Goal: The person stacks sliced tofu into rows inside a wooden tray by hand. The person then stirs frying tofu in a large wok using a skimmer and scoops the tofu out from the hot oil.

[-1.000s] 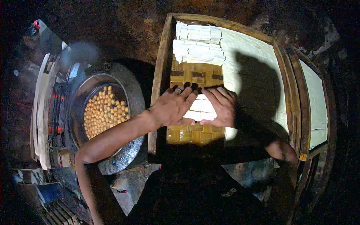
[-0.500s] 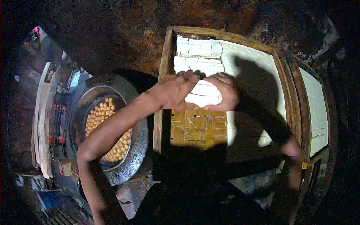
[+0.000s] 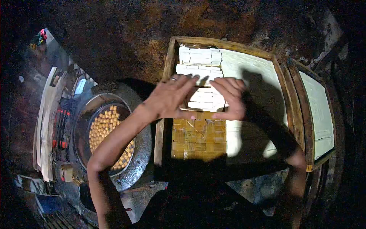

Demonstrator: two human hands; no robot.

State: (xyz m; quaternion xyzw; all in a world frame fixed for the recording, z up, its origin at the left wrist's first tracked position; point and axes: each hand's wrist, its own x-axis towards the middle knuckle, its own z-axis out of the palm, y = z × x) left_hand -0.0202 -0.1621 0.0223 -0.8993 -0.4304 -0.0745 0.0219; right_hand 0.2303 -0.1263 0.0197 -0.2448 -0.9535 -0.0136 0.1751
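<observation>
My left hand and my right hand face each other over a row of cut white blocks, which look like tofu. Fingers and thumbs are spread apart on both, framing the row from either side; the fingers partly hide it, so contact is unclear. Two further rows of white blocks lie beyond, in the wooden tray. A brown woven mat is bare on the near side of my thumbs. To the right spreads a large white slab, partly under my arm's shadow.
On the left, a wide pan holds many golden-brown fried cubes. Glowing red bars and pale wooden boards stand left of it. A second wooden tray with a white slab sits at the right.
My hands have moved apart from around the white blocks, and the gap between them is wider. More of the row shows flat on the tray. The whole view has shifted slightly.
</observation>
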